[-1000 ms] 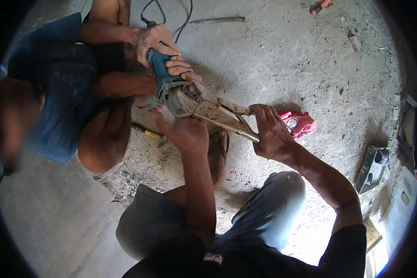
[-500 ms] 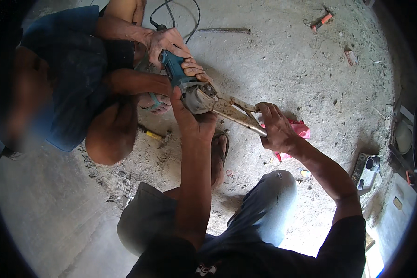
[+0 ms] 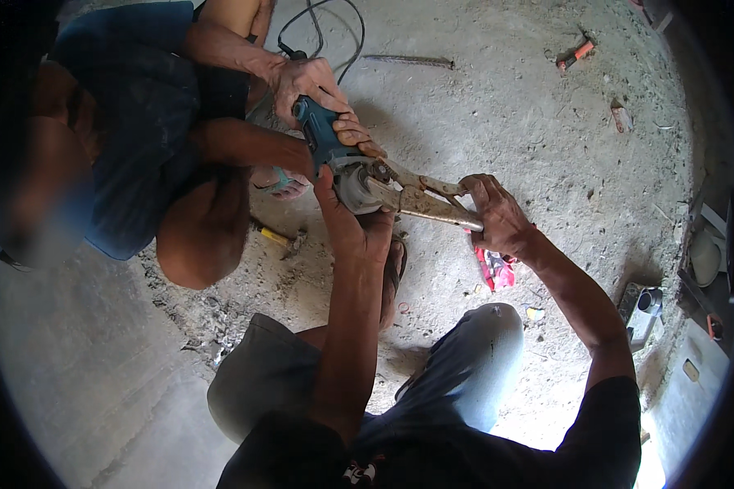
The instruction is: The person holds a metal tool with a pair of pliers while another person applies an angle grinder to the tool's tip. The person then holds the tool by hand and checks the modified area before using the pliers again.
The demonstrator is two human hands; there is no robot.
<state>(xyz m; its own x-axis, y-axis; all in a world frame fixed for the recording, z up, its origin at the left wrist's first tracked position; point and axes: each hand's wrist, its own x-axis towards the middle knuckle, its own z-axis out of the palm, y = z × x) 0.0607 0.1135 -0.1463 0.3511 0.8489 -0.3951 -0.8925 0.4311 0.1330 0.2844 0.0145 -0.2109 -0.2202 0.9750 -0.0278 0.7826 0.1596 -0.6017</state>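
Note:
My right hand (image 3: 500, 213) is closed around the handle ends of worn locking pliers (image 3: 436, 206). The pliers' jaws are against the head of a teal angle grinder (image 3: 322, 134); their exact bite is hard to see. My left hand (image 3: 357, 228) wraps the grinder's head from below, by its grey metal guard (image 3: 353, 189), thumb up along its side. A co-worker at the left holds the grinder's body with one hand (image 3: 306, 85) at the rear and fingers (image 3: 355, 133) of a hand over its front.
A black cord (image 3: 363, 37) loops behind the grinder. On the rough concrete floor lie a ribbed steel bar (image 3: 409, 60), an orange-handled tool (image 3: 577, 55), a yellow-handled hammer (image 3: 273, 236) and a pink packet or cloth (image 3: 495, 269). A grey metal part (image 3: 644, 314) stands at the right.
The pliers' handle end has swung slightly away from me with my right hand, uncovering more of the pink thing below. Both hands keep their grip; the whole view has shifted a little.

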